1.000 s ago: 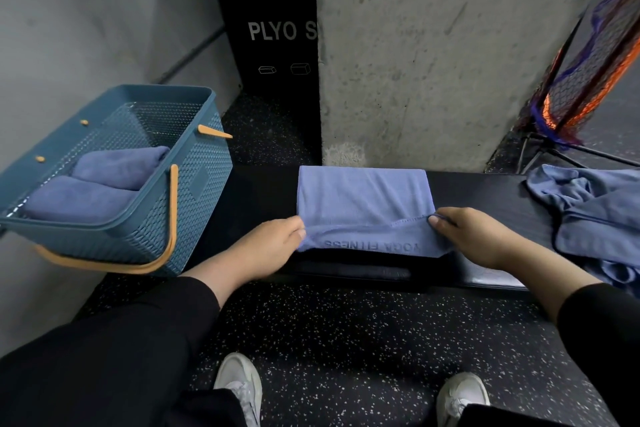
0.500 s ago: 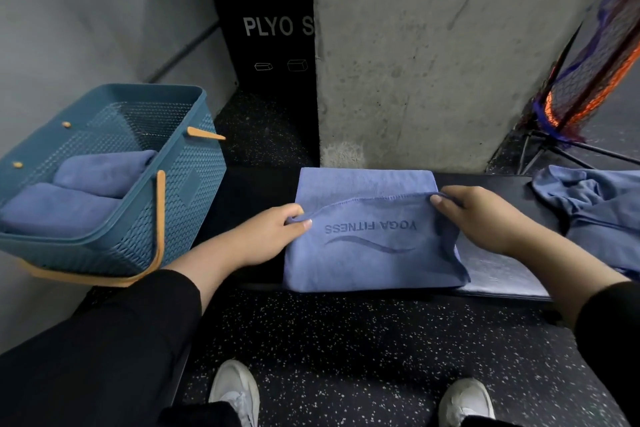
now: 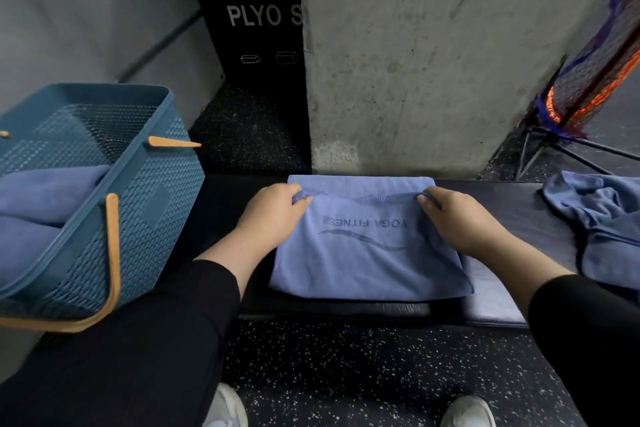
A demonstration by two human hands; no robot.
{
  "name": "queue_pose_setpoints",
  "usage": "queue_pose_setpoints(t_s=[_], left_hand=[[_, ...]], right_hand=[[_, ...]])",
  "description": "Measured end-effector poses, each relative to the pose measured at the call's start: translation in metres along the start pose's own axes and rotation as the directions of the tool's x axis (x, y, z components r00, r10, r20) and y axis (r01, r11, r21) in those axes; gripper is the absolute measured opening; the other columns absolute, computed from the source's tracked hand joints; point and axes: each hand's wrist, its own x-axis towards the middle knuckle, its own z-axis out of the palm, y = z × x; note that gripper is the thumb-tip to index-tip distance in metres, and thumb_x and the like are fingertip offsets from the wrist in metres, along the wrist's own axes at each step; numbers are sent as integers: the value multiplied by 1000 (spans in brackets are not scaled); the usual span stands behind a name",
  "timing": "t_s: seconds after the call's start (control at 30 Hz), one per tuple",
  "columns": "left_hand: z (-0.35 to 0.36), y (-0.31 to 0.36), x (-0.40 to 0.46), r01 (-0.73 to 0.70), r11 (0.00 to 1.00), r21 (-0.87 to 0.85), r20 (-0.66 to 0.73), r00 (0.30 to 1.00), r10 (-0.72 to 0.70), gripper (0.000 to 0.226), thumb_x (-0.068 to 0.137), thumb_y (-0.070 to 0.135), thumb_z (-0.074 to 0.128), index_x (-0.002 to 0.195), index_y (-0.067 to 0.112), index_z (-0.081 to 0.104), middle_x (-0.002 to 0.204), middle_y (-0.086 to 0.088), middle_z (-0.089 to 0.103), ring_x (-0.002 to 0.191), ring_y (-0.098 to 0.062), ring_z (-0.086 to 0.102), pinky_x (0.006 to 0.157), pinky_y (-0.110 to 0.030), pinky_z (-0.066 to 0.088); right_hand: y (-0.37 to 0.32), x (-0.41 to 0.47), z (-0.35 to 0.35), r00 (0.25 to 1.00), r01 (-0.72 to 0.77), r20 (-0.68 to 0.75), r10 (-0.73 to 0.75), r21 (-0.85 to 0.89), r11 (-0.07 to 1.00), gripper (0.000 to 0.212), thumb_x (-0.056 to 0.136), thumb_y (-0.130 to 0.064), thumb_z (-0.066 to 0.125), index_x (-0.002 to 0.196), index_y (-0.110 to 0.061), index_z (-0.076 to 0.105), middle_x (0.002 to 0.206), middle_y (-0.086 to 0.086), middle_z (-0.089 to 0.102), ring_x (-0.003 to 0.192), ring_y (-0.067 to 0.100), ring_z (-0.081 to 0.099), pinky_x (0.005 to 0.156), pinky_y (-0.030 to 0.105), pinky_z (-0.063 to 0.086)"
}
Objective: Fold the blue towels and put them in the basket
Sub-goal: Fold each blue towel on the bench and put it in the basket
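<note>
— So, what can't you make out?

— The fingertips of both hands are tucked under the towel's folded edge, and the heap of towels [image 3: 602, 229] out past the right hand [image 3: 460, 224] runs off the frame. Only part of the white lettering on the black box [image 3: 256, 28] beyond the hands shows.

— And the towel itself?

— The blue towel [image 3: 367, 253] lies between the hands on a black bench [image 3: 512, 208], folded over, its printed logo reading upside down. The left hand [image 3: 273, 215] pinches one corner of the upper flap, the right hand pinches the other.

— Textures?

— Soft cloth with a stitched hem; the bench looks smooth and padded. Out past the left hand sits a teal plastic basket [image 3: 166, 204] with a woven pattern and tan handles, folded towels [image 3: 45, 204] inside. A rough concrete pillar [image 3: 433, 55] stands beyond the hands.
</note>
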Motion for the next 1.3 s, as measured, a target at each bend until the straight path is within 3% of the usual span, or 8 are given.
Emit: queue_pose_setpoints(t_s=[0.13,0.6,0.7,0.77,0.9,1.0,1.13,1.3], left_hand=[[4,-5,-2,-66,989,135,45,997,61,46,101,31,52,62,16,31,65,0,41,65,-24,43,61,-36,21],[-22,-2,-80,-173,955,240,247,963,112,44,103,43,45,68,16,38,65,2,47,63,-21,47,54,-27,25],[-37,5,-84,-151,987,57,213,967,136,47,102,43,49,66,16,38,59,3,42,56,-14,39,56,-34,28],[-53,11,-79,-131,968,-212,155,974,166,46,100,41,54,64,13,43,61,6,41,57,-7,36,58,-33,30],[-76,24,-55,-87,795,-601,-119,993,18,29,99,35,60,86,11,72,83,7,75,76,-6,64,73,-28,51],[-67,22,-27,-54,801,-596,-186,980,-72,26,98,34,59,92,13,74,90,2,77,83,-11,68,78,-33,54],[-34,16,2,26,942,-334,-85,995,-57,33,100,32,52,84,6,62,81,-9,68,74,-20,59,67,-35,46],[1,6,2,18,999,-45,78,997,-14,42,103,30,51,66,17,37,62,4,43,62,-20,41,53,-34,25]], right_hand=[[-2,-4,-1,1000,24,17,-23,-45,999,35,104,-33,42,73,-17,42,69,4,53,75,32,52,63,36,30],[-16,-75,-22,942,119,327,-73,-124,985,39,104,-38,43,70,-19,43,67,-4,51,68,19,48,61,35,34],[-20,-83,-40,959,129,245,-145,78,988,38,103,-35,48,73,-12,53,65,-6,53,64,12,46,66,34,40],[-26,-86,-57,980,100,125,-158,381,919,34,103,-28,50,85,-2,64,75,-4,60,72,7,50,74,35,44],[-34,-71,-75,993,74,-120,14,697,713,36,104,-28,49,94,3,64,81,2,60,76,11,53,68,29,41],[-32,-43,-64,964,24,-225,139,597,802,38,102,-36,49,87,-5,63,69,-8,58,68,9,49,63,29,40],[-23,-19,-35,983,-26,-166,77,290,957,40,104,-31,46,68,-13,48,60,-6,48,58,9,41,55,24,34],[-10,-10,-10,997,-81,-5,82,102,991,40,105,-31,42,89,1,61,83,18,66,80,35,59,64,38,35]])
